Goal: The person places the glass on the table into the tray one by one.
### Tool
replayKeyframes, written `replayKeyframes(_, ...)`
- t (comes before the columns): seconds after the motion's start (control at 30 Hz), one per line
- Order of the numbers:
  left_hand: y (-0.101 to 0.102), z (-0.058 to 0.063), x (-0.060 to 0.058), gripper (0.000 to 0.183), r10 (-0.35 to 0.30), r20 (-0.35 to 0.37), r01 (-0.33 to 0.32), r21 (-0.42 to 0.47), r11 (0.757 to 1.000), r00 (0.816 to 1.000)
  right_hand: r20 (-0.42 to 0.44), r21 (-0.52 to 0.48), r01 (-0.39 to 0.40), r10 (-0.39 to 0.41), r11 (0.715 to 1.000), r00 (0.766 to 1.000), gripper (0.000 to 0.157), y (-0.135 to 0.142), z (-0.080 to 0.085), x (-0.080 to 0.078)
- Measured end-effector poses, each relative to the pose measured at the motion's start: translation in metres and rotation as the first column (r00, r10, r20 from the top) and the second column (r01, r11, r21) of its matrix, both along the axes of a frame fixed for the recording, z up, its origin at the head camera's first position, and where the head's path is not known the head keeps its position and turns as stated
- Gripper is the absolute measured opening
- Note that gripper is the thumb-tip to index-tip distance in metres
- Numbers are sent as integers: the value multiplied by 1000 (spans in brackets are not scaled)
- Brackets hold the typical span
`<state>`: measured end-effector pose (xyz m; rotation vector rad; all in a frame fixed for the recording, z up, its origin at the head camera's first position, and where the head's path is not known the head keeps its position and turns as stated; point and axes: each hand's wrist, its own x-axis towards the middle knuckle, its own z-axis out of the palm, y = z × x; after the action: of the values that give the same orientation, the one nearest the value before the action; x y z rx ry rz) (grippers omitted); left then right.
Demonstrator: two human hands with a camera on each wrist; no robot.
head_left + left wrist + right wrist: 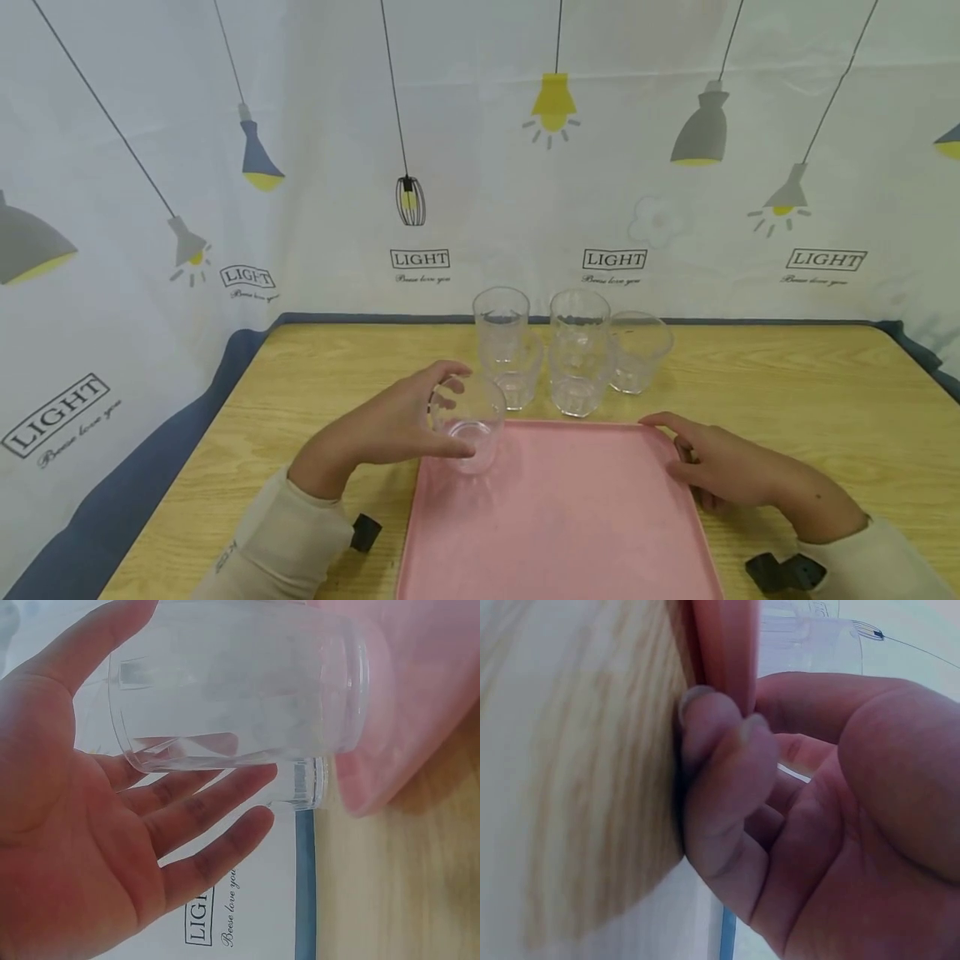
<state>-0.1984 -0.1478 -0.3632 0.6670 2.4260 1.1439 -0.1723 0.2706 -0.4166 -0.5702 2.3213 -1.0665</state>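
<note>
Glasses (579, 354) crowd beyond the tray (570, 508) (right hand (731, 462) pinching it, left hand (401, 418) gripping a tumbler (487, 421)).

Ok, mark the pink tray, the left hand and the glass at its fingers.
pink tray (570, 521): head view, bare middle.
left hand (396, 421): head view, back of hand.
glass (247, 690): left wrist view, side wall.

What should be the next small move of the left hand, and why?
Probably, the left hand should gently settle the glass flat before letting go: it is held over the far left corner of the tray, contact is hard to judge, and the right hand grips the tray's right edge.
</note>
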Motion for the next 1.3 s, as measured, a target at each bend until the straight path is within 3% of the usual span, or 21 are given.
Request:
replayKeyframes(0.33,2,-1,1,93,-3,47,2,14,1000,999,17,1,5,-5,1000,1000,58,1,-1,-1)
replayKeyframes(0.73,0,0,0,91,-2,50,3,-19,1000,999,22,14,12,-12,1000,1000,59,1,0,-1)
replayKeyframes(1.3,4,3,4,100,23,-5,-23,-86,996,1000,21,13,11,-11,1000,1000,59,1,0,-1)
